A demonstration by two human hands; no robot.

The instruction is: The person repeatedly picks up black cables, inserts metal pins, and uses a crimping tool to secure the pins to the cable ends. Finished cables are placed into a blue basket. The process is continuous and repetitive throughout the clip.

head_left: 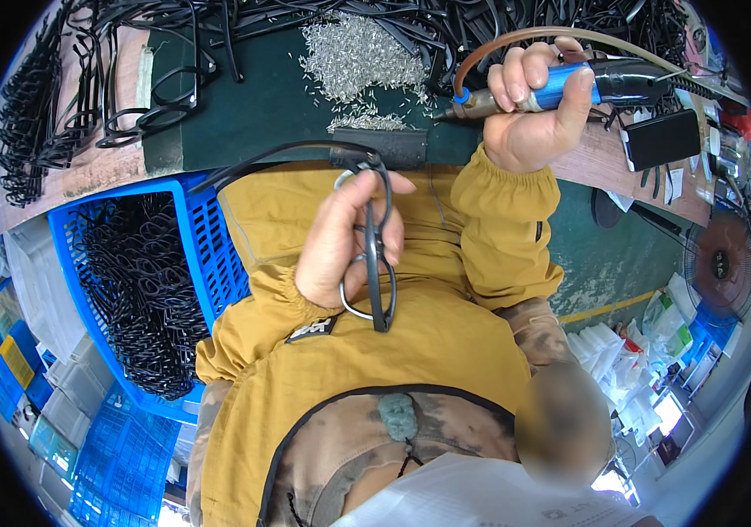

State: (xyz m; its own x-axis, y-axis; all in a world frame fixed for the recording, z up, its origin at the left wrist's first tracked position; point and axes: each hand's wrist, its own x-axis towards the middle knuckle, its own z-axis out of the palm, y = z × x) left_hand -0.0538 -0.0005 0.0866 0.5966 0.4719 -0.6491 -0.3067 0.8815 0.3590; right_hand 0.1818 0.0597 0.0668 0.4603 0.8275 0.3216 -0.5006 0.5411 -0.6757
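My left hand [349, 237] holds a dark eyeglass frame [375, 263] above the lap of a mustard apron. One temple arm points down towards me, and the other reaches up and left to the bench edge. In my right hand [536, 105] is a blue and black powered screwdriver [563, 85] with a hose, its tip pointing left over the green mat [250, 99]. Left of that tip lies a pile of small silver screws [362, 59]. A dark metal block [398, 146] sits at the mat's front edge, behind the glasses frame.
Black temple arms [474, 33] are heaped along the back. Glasses frames [26, 132] line the bench's left end. A blue plastic basket [207, 244] full of black frames stands at the left. A black phone [663, 140] lies at the right, beyond it a fan [721, 263].
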